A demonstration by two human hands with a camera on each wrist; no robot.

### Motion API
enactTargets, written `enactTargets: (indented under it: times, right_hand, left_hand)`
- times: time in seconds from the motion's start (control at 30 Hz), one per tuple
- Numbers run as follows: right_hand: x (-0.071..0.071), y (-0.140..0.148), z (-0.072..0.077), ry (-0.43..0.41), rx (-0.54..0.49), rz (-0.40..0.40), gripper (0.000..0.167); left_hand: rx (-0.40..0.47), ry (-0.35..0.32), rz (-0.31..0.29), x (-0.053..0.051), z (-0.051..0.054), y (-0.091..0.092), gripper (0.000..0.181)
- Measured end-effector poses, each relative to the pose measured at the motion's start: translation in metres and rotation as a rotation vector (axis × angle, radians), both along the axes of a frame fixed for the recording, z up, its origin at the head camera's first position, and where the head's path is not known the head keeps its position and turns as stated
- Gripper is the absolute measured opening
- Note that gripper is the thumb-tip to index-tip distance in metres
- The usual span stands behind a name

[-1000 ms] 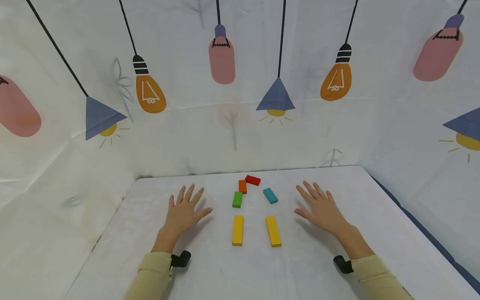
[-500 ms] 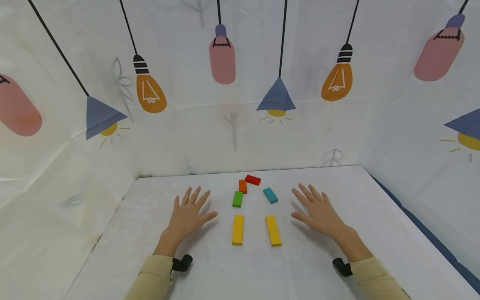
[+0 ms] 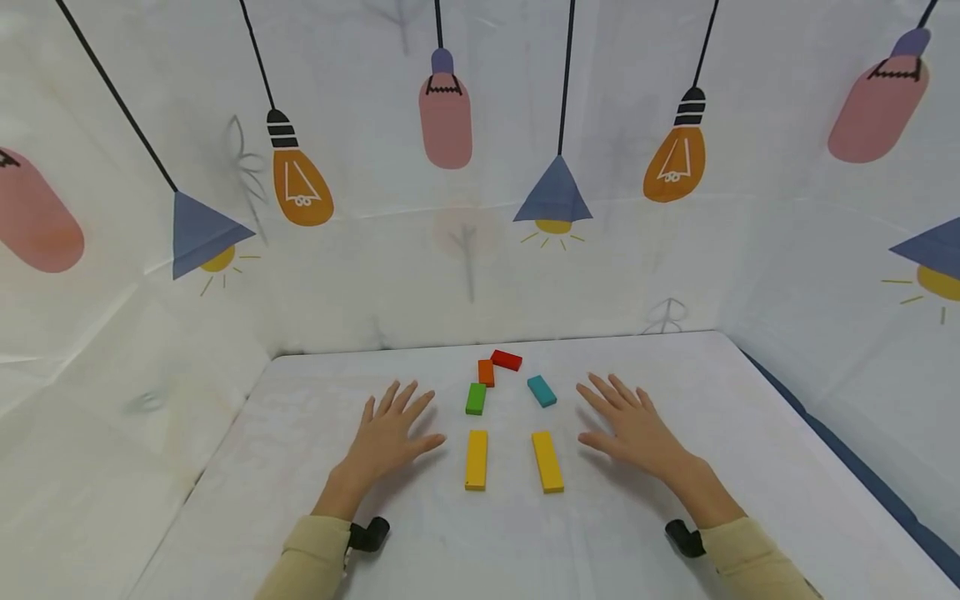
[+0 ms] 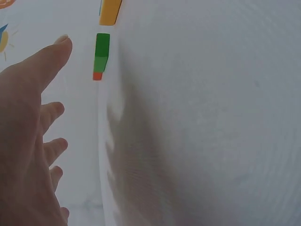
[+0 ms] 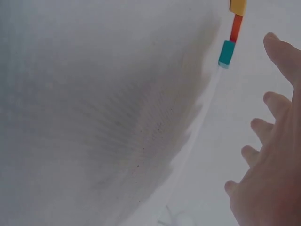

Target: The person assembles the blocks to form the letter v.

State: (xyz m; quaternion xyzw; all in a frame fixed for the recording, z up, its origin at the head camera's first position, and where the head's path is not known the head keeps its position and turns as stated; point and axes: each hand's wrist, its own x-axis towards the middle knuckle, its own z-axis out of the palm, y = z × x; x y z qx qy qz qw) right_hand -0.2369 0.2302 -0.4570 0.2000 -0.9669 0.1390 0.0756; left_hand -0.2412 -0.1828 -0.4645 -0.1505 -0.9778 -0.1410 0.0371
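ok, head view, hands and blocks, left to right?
Left hand, green block, red block, teal block, right hand. Left out, sideways spans overlap: left yellow block, orange block, right yellow block.

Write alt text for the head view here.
A person's left hand and right hand, fingers spread, holding nothing, flank two long yellow blocks on a white table, with a shorter green block, teal block, orange block and red block beyond. Behind is a white backdrop printed with lamps.
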Motion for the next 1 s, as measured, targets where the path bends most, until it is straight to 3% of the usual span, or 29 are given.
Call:
enactTargets:
  times: [0.27,0.83,1.0]
  right_hand:
    - [0.001,-0.002,-0.006,-0.030,-0.002,0.049,0.080]
    - [0.005,-0.019,-0.004,-0.036,0.015,0.161,0.078]
    - [0.007,-0.024,-0.002,-0.095,0.044,0.183,0.080]
  left_hand:
    - [0.014,-0.027,-0.064,0.002,-0.002,0.005,0.082]
    - [0.036,-0.089,-0.162,-0.001,-0.006,0.018,0.081]
    - [0.062,-0.113,-0.202,-0.001,-0.004,0.022,0.081]
